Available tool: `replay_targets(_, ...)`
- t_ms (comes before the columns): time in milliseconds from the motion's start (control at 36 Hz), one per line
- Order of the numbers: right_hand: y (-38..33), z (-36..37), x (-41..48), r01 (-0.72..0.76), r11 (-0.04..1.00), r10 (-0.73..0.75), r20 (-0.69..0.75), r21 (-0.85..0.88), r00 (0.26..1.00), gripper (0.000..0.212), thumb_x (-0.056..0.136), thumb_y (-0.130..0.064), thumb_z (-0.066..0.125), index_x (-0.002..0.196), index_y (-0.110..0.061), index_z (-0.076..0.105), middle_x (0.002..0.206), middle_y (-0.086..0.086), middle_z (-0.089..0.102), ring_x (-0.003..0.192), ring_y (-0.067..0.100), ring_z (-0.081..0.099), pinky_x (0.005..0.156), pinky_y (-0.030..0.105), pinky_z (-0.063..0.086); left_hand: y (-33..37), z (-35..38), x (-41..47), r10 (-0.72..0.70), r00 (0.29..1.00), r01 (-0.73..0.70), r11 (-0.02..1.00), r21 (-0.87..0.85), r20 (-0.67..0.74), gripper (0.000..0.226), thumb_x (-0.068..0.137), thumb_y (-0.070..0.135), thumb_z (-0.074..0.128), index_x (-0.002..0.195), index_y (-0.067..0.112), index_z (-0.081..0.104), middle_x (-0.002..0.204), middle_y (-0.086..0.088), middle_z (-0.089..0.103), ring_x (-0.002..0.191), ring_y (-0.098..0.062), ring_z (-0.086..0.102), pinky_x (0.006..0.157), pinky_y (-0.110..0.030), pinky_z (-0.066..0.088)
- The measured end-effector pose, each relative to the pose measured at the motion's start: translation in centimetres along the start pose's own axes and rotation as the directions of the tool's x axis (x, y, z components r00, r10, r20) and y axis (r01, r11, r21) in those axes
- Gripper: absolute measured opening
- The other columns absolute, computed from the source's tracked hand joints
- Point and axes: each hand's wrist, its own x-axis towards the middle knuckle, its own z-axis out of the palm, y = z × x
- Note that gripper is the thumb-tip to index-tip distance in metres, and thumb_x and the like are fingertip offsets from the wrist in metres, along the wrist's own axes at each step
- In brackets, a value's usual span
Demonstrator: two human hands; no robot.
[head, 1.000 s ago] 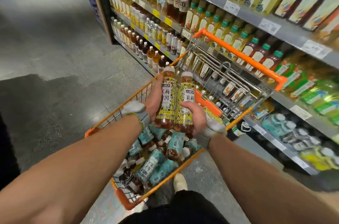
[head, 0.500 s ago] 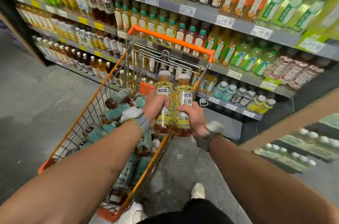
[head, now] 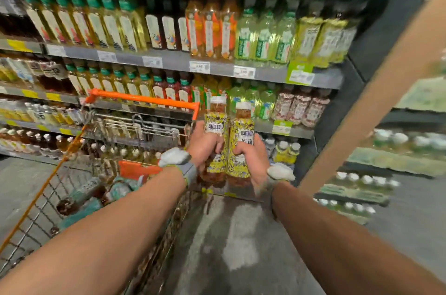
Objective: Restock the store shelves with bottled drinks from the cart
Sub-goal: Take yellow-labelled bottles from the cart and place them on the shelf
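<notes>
Right of cart [head: 144, 99] | left grip [head: 205, 147] clasps left bottle [head: 217, 123] | right grip [head: 251, 157] clasps right bottle [head: 242, 125] | bottles upright, touching
</notes>
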Motion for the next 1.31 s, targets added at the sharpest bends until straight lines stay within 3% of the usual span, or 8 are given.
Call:
replay_targets(194, -3.1, -8.0, 4.4, 0.088, 0.993, -0.076, -0.139, 0.083, 0.987, 0.108, 0.042, -0.035, 0.062, 0.147, -0.024, 0.039, 0.13, -0.002, 0.042, 0.115, 0.01, 0.035, 0.089, 0.038, 0.038, 3.7, 9.0, 2.5, 0.073, 0.987, -0.077, 0.997, 0.021, 0.143, 0.072, 0.06, -0.019, 0.044, 0.116, 0.025, 0.038, 0.071, -0.012, 0.05, 0.049, -0.016, 0.044, 0.044, -0.023, 0.031)
replay_targets(333, -4.5, -10.8, 6.5, 0.101, 0.992, -0.082, -0.23, 0.075, 0.97, 0.118, 0.046, -0.027, 0.059, 0.158, -0.018, 0.023, 0.161, 0.001, 0.028, 0.139, 0.018, 0.032, 0.101, 0.04, 0.035, 5.6, 12.2, 3.8, 0.112, 0.975, -0.125, 0.991, 0.057, 0.19, 0.105, 0.063, -0.019, 0.047, 0.155, 0.022, 0.02, 0.086, -0.02, 0.062, 0.058, -0.019, 0.056, 0.056, -0.035, 0.045)
replay_targets(500, -6.3, -11.8, 9.4, 0.131, 0.987, -0.097, -0.317, 0.089, 0.943, 0.117, 0.047, -0.024, 0.057, 0.158, -0.018, 0.021, 0.163, 0.0, 0.026, 0.139, 0.017, 0.031, 0.097, 0.034, 0.031, 8.0, 14.6, 6.6, 0.154, 0.967, -0.171, 0.983, 0.07, 0.201, 0.1, 0.059, -0.021, 0.048, 0.151, 0.012, 0.029, 0.077, 0.007, 0.045, 0.075, -0.027, 0.059, 0.07, -0.049, 0.052)
replay_targets(639, -8.0, -11.9, 11.8, 0.139, 0.988, -0.098, -0.408, 0.071, 0.908, 0.114, 0.045, -0.021, 0.055, 0.155, -0.017, 0.029, 0.142, 0.005, 0.045, 0.11, 0.013, 0.047, 0.08, 0.024, 0.035, 9.7, 16.0, 9.7, 0.188, 0.953, -0.217, 0.971, 0.1, 0.238, 0.103, 0.059, -0.02, 0.051, 0.153, 0.014, 0.027, 0.08, 0.012, 0.043, 0.04, 0.009, 0.053, 0.044, -0.018, 0.047)
replay_targets(806, -10.3, -12.6, 15.8, 0.152, 0.988, -0.146, -0.489, -0.029, 0.86, 0.082, 0.037, -0.021, 0.057, 0.117, -0.002, 0.053, 0.089, 0.013, 0.057, 0.074, 0.025, 0.049, 0.057, 0.031, 0.036, 11.8, 17.4, 13.6, 0.222, 0.934, -0.255, 0.963, 0.086, 0.28, 0.107, 0.054, -0.017, 0.052, 0.152, 0.019, 0.029, 0.074, 0.008, 0.051, 0.066, -0.025, 0.062, 0.07, -0.054, 0.057)
replay_targets(1028, -11.5, -12.0, 19.3, 0.232, 0.972, -0.194, -0.638, -0.025, 0.745, 0.058, 0.042, -0.023, 0.056, 0.1, -0.015, 0.054, 0.079, 0.0, 0.06, 0.069, 0.022, 0.052, 0.063, 0.037, 0.044, 13.9, 18.3, 17.7, 0.3, 0.884, -0.333, 0.942, 0.032, 0.358, 0.107, 0.046, -0.008, 0.055, 0.146, 0.023, 0.035, 0.086, 0.002, 0.059, 0.051, -0.019, 0.059, 0.045, -0.028, 0.044)
replay_targets(1194, -12.9, -13.8, 20.0, 0.315, 0.947, -0.274, -0.65, -0.057, 0.708, 0.052, 0.043, -0.02, 0.057, 0.094, -0.018, 0.051, 0.077, -0.011, 0.055, 0.071, 0.016, 0.048, 0.06, 0.03, 0.034, 15.6, 19.9, 17.9, 0.379, 0.838, -0.424, 0.905, 0.031, 0.392, 0.099, 0.037, 0.003, 0.057, 0.128, 0.041, 0.042, 0.097, 0.024, 0.045, 0.068, -0.028, 0.063, 0.053, -0.036, 0.049)
replay_targets(1306, -14.6, -16.4, 20.2, 0.36, 0.927, -0.338, -0.652, -0.106, 0.678, 0.046, 0.046, -0.016, 0.061, 0.091, -0.022, 0.051, 0.073, -0.019, 0.058, 0.062, 0.002, 0.049, 0.059, 0.03, 0.035, 17.3, 22.0, 17.9, 0.451, 0.811, -0.489, 0.872, 0.008, 0.371, 0.092, 0.039, 0.003, 0.058, 0.123, 0.037, 0.044, 0.094, 0.03, 0.047, 0.072, 0.008, 0.061, 0.05, -0.029, 0.046)
